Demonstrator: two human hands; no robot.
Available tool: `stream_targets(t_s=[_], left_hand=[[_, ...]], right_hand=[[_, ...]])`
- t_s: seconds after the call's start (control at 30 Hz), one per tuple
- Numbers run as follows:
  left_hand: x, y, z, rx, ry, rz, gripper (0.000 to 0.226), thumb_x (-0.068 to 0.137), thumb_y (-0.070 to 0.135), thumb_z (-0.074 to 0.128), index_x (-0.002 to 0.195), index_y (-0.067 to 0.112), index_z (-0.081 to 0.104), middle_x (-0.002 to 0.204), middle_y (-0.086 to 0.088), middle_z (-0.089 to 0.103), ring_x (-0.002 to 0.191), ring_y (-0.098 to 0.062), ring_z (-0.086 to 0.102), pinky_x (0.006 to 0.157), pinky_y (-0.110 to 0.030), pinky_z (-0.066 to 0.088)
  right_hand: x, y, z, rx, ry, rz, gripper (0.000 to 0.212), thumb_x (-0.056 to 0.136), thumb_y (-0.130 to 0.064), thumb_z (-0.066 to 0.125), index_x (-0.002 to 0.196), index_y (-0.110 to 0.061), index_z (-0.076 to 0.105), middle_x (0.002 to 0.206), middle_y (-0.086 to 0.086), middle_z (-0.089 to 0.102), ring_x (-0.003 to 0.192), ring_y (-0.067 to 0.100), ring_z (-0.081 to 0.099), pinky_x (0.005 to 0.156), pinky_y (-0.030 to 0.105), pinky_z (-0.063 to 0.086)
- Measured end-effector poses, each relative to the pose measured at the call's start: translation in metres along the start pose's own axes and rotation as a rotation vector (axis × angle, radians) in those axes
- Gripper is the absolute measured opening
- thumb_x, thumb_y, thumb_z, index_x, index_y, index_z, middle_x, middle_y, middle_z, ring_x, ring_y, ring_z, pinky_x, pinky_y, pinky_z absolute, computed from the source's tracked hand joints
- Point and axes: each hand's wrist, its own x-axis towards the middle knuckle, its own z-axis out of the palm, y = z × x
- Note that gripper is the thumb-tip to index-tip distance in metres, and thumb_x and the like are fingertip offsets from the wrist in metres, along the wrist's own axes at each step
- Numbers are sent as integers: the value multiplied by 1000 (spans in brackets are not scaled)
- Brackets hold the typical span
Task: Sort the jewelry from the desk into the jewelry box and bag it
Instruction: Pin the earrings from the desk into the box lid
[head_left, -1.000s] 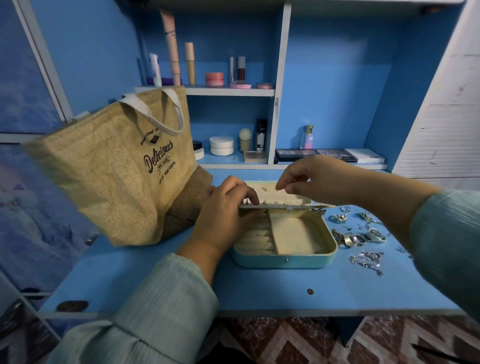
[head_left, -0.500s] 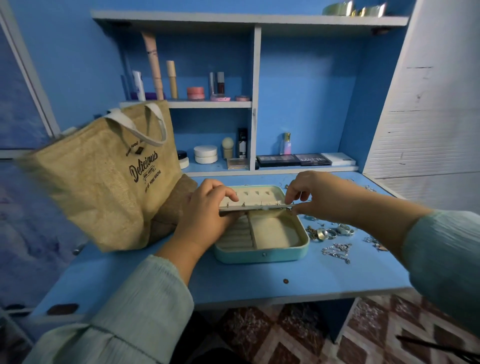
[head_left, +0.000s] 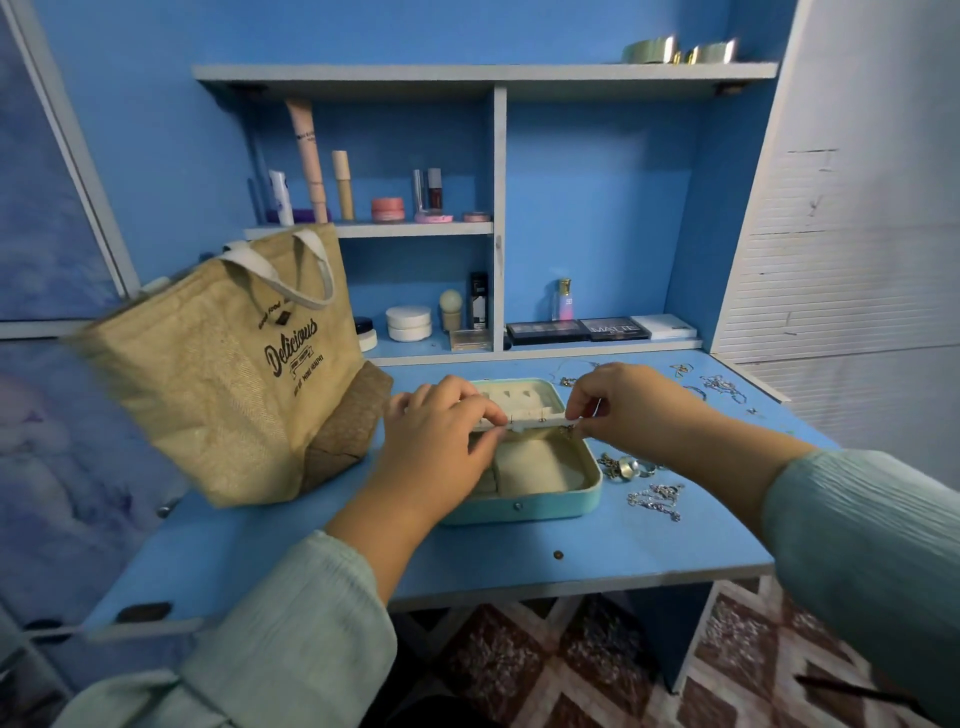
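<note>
Early stage. Left hand (head_left: 441, 447) and right hand (head_left: 618, 402) each pinch an end of the earring panel (head_left: 535, 422) over the open jewelry box (head_left: 524, 506); jewelry (head_left: 655, 496) lies unsorted on the desk (head_left: 597, 551) (compartments look empty), jute bag (head_left: 228, 374) unused alongside.

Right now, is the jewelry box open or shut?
Open. The jewelry box shows its cream compartments, lid lying back behind. The left hand and right hand pinch a strip above it.

Shelf unit (head_left: 497, 228) is seen at frame centre: cosmetic tubes (head_left: 308, 156) upper left, white jars (head_left: 409, 323) below, eyeshadow palettes (head_left: 577, 329) lower right. Patterned floor (head_left: 597, 670) is seen at bottom.
</note>
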Motion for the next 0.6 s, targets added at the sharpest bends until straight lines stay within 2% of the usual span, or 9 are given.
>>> stream_targets(t_s=[0.13,0.3,0.43,0.6], left_hand=[[-5,9,-2,37,-49,-9,14,87,33,62,97,28,70,102,9,57,101,-19,51,88,-33,21],[-6,16,-5,101,-144,-24,23,93,38,48,110,34,63,113,15,51,112,-11,42,93,-30,18],[-6,21,-6,111,-187,-48,25,95,36,44,113,38,60,115,17,49,113,-9,41,93,-30,17],[-7,33,-7,94,-220,-43,26,95,37,41,115,39,58,115,17,48,114,-9,39,90,-28,14]], right_hand=[[-4,0,4,22,7,25,9,83,-17,66,88,-23,69,80,-15,48,82,11,52,71,24,43],[-8,0,6,8,6,-7,14,85,-13,63,95,-20,70,93,-8,51,84,9,50,71,18,36],[-12,3,8,20,24,-21,16,87,-12,60,97,-19,70,94,-7,50,85,9,50,74,17,37],[-15,6,8,56,42,-51,10,85,-16,64,93,-19,69,89,-8,49,81,9,49,69,16,36]])
